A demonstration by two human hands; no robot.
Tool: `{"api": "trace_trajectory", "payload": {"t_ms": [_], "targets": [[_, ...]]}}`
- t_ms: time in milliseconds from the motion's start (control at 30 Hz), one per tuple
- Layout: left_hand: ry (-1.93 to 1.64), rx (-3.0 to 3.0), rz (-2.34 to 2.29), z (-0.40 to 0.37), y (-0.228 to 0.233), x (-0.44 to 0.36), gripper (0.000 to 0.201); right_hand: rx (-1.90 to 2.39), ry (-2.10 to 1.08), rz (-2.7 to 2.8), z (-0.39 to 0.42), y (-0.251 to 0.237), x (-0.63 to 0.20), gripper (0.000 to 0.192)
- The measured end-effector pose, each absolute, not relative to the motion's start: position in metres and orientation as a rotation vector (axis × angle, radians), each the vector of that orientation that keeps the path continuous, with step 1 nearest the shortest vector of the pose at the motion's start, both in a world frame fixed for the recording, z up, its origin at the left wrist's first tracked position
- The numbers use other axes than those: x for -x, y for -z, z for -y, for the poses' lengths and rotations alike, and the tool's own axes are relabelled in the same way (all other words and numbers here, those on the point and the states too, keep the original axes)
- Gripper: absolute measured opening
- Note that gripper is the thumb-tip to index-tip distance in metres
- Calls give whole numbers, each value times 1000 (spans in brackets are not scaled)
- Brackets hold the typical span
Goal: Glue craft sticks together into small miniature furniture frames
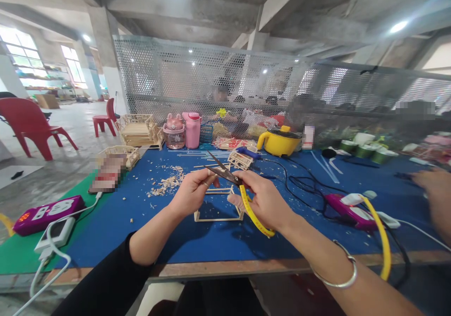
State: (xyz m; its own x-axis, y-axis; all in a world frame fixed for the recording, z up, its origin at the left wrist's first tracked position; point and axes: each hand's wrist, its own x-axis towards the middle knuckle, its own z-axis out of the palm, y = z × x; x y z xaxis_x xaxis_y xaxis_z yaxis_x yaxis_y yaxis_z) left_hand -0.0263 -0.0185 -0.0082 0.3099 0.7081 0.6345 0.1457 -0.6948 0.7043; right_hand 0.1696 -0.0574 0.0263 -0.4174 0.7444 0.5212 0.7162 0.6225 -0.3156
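Note:
My right hand [269, 198] grips scissors [229, 177] whose handle is yellow and whose dark blades stand open, pointing left. Close to the blades, my left hand [192, 190] is closed in a pinch; what its fingers hold is too small to make out. Below and between both hands, a small frame of pale wooden sticks [218, 220] rests on the blue table covering, partly hidden by my hands. Behind them lies a glue gun with a blue body [248, 153], beside a small wooden stick piece [239, 161].
Wood scraps [169, 183] litter the blue mat [141, 231]. Finished-looking stick frames [137, 132], a pink bottle [192, 130] and a yellow pot [281, 142] stand at the back. Purple power strips [49, 215] and cables lie on both sides. Another person's hand [435, 184] is at right.

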Motion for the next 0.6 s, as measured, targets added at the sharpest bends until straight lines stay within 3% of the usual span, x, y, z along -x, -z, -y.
{"api": "trace_trajectory", "payload": {"t_ms": [333, 467, 600], "targets": [[-1403, -2060, -749, 20, 7, 25, 32, 1169, -52, 2218, 61, -27, -167, 37], [-1397, -2074, -740, 21, 7, 25, 32, 1156, -50, 2231, 64, -28, -163, 44], [-1410, -2081, -754, 20, 8, 26, 31, 1191, -53, 2252, 62, -29, -163, 35]]}}
